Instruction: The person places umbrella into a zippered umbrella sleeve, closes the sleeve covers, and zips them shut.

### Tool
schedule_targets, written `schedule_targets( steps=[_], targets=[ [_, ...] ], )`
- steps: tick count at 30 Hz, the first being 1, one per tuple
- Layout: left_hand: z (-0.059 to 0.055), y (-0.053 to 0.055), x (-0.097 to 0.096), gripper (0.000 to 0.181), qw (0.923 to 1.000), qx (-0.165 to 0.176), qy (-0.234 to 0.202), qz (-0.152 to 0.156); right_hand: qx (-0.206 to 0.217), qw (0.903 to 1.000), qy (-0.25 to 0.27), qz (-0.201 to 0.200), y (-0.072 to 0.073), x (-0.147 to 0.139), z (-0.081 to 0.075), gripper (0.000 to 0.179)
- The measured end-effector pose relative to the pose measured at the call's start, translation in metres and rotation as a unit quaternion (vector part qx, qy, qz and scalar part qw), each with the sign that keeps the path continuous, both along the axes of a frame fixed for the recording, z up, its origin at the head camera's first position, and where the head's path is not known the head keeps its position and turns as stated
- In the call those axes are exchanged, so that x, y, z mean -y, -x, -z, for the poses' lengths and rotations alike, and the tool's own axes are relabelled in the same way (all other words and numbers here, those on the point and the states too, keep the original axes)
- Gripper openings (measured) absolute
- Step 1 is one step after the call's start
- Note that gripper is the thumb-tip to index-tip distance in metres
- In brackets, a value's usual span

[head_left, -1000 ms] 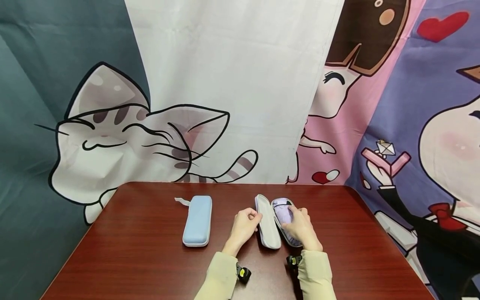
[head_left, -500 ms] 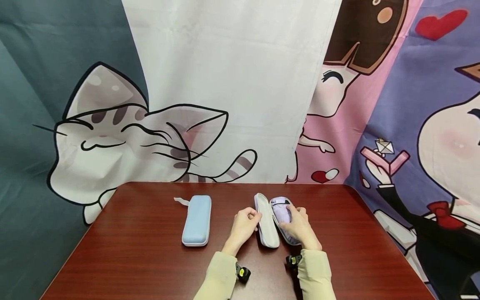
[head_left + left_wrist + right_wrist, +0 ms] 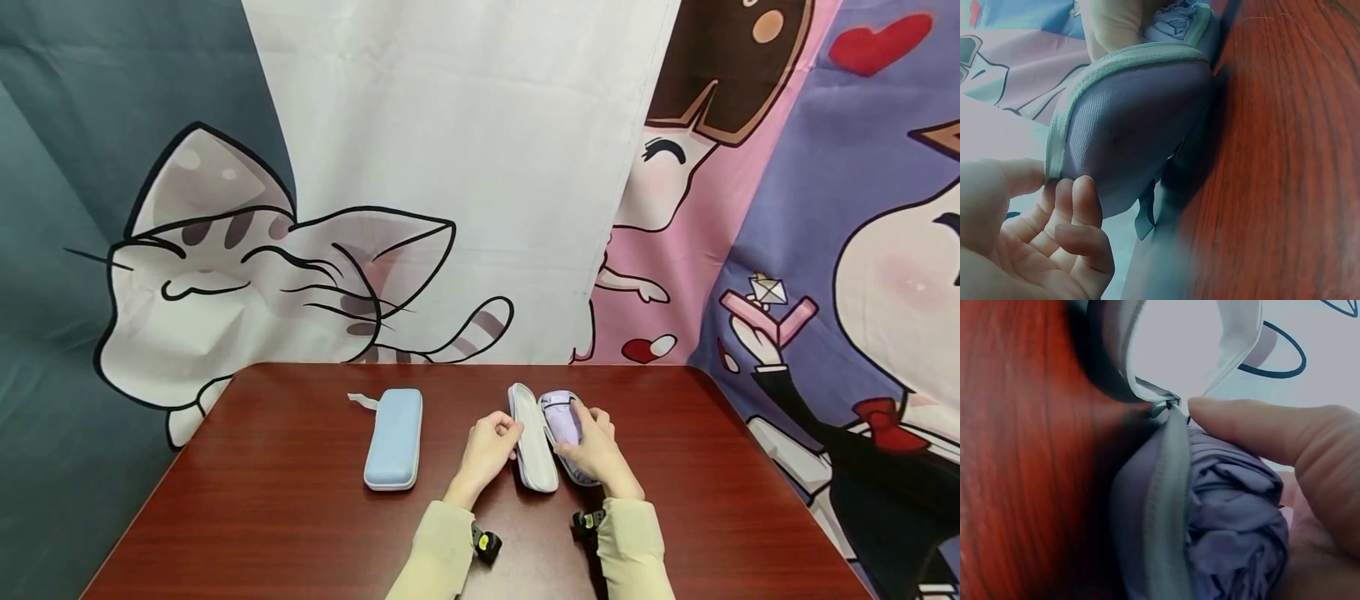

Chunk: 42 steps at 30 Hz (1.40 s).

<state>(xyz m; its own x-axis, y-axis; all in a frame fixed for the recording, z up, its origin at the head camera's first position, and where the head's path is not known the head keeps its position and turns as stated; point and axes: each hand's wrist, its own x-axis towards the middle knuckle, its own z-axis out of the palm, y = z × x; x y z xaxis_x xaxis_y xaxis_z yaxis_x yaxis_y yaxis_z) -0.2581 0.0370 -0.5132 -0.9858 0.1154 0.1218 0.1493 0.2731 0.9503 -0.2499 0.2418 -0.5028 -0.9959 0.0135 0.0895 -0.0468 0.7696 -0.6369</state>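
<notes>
An unzipped zip case (image 3: 537, 457) stands open on the table, its pale-lined lid on the left and its other half on the right. In that right half lies a folded purple umbrella (image 3: 561, 422), its fabric gathered in pleats (image 3: 1229, 512) in the right wrist view. My left hand (image 3: 487, 452) pinches the lid's zippered rim between thumb and fingertips; the left wrist view shows the purple outer shell (image 3: 1129, 131). My right hand (image 3: 604, 460) grips the umbrella from above, thumb near the hinge side and fingers along the far side. Those fingers are partly hidden.
A closed light-blue zip case (image 3: 394, 440) with a pale wrist strap (image 3: 363, 401) lies left of the hands. The brown table (image 3: 285, 517) ends against a printed cloth backdrop (image 3: 480, 167). Each wrist wears a small black camera (image 3: 487, 546).
Both hands keep nearly the same place and hold. The view shifts slightly, and the case and hands show no clear movement beyond that.
</notes>
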Motion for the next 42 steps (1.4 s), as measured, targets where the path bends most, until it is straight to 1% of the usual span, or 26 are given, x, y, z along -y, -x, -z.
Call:
schedule_targets(
  steps=[4,8,10,13,15,17,19,22,24,26,31,37,39,42],
  targets=[
    [0.0,-0.002,-0.001,0.015,1.0,0.003,0.005,0.0,-0.01,0.9997,0.018,-0.014,-0.003,-0.009,-0.004,0.081],
    [0.0,-0.003,-0.003,0.015,1.0,0.004,0.005,0.003,-0.04,0.9984,0.033,-0.021,-0.003,-0.025,-0.008,0.066],
    [0.0,-0.003,-0.004,0.015,0.9999,-0.002,0.011,-0.002,-0.057,0.9975,0.04,-0.014,-0.001,-0.033,-0.009,0.057],
    [0.0,-0.002,-0.004,0.015,0.9998,-0.009,0.017,-0.01,-0.078,0.9958,0.047,-0.003,0.003,-0.043,-0.006,0.044],
    [0.001,-0.001,-0.003,0.014,0.9998,-0.009,0.014,-0.008,-0.087,0.9951,0.048,0.008,0.006,-0.049,-0.002,0.038],
    [0.0,-0.001,-0.003,0.014,1.0,-0.002,0.005,0.0,-0.09,0.9945,0.049,0.022,0.007,-0.056,0.003,0.033],
    [0.0,-0.001,-0.002,0.014,0.9999,0.006,-0.006,0.009,-0.085,0.9941,0.056,0.038,0.006,-0.061,0.007,0.031],
    [0.001,-0.002,-0.001,0.016,0.9997,0.011,-0.013,0.018,-0.058,0.9931,0.084,0.058,0.005,-0.068,0.014,0.029],
    [0.002,-0.002,-0.001,0.017,0.9996,0.007,-0.016,0.021,-0.038,0.992,0.101,0.065,0.004,-0.07,0.017,0.029],
    [0.002,-0.001,0.0,0.018,0.9996,0.005,-0.017,0.022,-0.027,0.992,0.103,0.068,0.005,-0.071,0.019,0.029],
    [0.001,-0.001,0.0,0.02,0.9991,0.008,-0.028,0.03,-0.029,0.9954,0.071,0.058,0.007,-0.07,0.024,0.024],
    [0.002,-0.001,-0.003,0.021,0.9969,0.023,-0.063,0.041,-0.02,0.9969,0.059,0.046,0.006,-0.068,0.025,0.017],
    [0.002,-0.001,-0.005,0.027,0.9965,0.03,-0.069,0.037,-0.01,0.9974,0.059,0.041,0.006,-0.067,0.025,0.016],
    [0.002,-0.002,-0.008,0.044,0.9974,0.031,-0.057,0.031,0.006,0.9973,0.065,0.034,0.004,-0.067,0.023,0.015]
  ],
)
